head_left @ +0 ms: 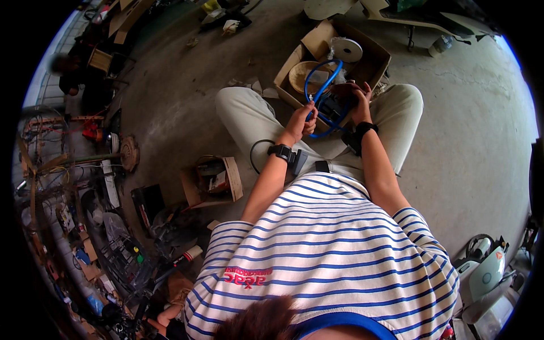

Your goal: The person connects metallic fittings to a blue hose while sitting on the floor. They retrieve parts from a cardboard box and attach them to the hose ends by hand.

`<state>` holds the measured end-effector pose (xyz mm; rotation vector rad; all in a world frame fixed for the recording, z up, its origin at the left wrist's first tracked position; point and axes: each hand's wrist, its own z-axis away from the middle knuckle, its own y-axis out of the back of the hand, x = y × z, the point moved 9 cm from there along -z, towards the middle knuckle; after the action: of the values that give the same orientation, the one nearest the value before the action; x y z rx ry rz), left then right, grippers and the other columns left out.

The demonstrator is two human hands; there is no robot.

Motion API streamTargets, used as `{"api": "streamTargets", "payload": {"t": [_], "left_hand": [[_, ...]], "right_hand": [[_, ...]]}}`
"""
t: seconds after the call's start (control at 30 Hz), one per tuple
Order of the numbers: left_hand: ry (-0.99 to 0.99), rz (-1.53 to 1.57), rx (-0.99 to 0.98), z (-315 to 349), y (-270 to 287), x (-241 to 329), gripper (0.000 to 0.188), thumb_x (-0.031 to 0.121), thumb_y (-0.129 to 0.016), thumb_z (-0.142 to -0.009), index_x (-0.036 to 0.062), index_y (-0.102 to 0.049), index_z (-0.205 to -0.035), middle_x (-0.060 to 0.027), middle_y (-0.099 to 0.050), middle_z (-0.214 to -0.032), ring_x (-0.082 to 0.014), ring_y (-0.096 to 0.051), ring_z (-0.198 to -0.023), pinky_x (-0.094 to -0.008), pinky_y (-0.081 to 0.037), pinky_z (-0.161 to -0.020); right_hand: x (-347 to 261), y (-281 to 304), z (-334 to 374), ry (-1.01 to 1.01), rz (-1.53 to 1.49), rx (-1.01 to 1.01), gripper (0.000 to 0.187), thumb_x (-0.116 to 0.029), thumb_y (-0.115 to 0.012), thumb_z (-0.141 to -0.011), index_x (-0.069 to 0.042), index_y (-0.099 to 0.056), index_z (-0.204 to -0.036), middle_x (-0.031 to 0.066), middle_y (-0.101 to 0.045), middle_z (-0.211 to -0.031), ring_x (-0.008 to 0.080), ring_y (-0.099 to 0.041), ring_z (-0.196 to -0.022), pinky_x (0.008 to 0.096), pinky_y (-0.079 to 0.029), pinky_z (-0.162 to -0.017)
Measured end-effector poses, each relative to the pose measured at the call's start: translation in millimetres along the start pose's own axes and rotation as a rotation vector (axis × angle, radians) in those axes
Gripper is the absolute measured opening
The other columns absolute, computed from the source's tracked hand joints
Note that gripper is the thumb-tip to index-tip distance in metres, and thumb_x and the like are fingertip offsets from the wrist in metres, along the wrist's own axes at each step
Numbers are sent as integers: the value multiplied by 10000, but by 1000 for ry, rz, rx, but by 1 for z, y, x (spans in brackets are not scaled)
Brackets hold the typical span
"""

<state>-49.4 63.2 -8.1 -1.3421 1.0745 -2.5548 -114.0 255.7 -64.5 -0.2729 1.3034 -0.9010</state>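
Note:
My left hand (300, 121) is closed round a looped blue hose or cable (324, 86), near a small pale fitting on it. The loop rises above the hand and hangs below it to the right. My right hand (361, 105) is curled beside a dark, brownish-red object (343, 90), with some fingers raised; what it grips is partly in shadow. Both hands are between my knees, at the near side of an open cardboard box (290, 61). Inside the box are a white spool (347, 50) and a round tan piece (304, 76).
A smaller cardboard box (231, 177) with mixed items stands left of my left forearm. Tools and parts crowd the far left, near a rusty round base (129, 153). A light motorcycle-like body (374, 10) stands beyond the box. Another person (71, 76) is at upper left.

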Motion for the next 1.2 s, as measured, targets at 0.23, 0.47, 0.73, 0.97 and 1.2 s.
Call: {"api": "streamTargets", "payload": {"t": [0.23, 0.47, 0.73, 0.97, 1.2], "left_hand": [[-118, -48, 146, -2, 17, 6, 342, 416, -455, -895, 93, -482, -787, 40, -316, -478, -47, -237, -341, -216, -194, -346], [-274, -309, 440, -5, 49, 13, 369, 415, -419, -911, 76, -540, -993, 30, -436, -609, -45, -395, -480, -194, -324, -445], [-188, -577, 393, -22, 70, -16, 447, 422, -414, -908, 44, -501, -1129, -36, -588, -959, -140, -532, -889, -273, -401, -810], [-287, -535, 117, -20, 22, 0, 364, 291, -564, -852, 75, -501, -1139, -1, -564, -1008, -75, -512, -875, -243, -418, -749], [-339, -634, 315, -14, 43, 10, 508, 226, -734, -653, 58, -547, -1094, -71, -618, -973, -142, -572, -859, -285, -449, -763]], "right_hand": [[0, -12, 2, 43, 313, -65, 524, -178, -735, -708, -15, -492, -1143, 96, -534, -1100, 175, -511, -1005, 256, -423, -810], [3, -6, -1, -5, 254, -52, 310, -109, -665, -757, -9, -575, -1035, 48, -610, -954, 140, -563, -906, 249, -428, -811], [9, -71, 34, -199, 269, -498, 322, 15, -554, -733, 11, -556, -1056, 47, -590, -996, 138, -550, -932, 253, -429, -817], [11, -104, 69, -261, 316, -666, 438, 49, -539, -691, -16, -504, -1123, 60, -566, -1025, 150, -545, -946, 270, -441, -829], [25, -114, 94, -405, 126, -607, 481, 87, -509, -658, -54, -494, -1118, 77, -497, -1149, 184, -505, -1036, 279, -423, -882]]}}
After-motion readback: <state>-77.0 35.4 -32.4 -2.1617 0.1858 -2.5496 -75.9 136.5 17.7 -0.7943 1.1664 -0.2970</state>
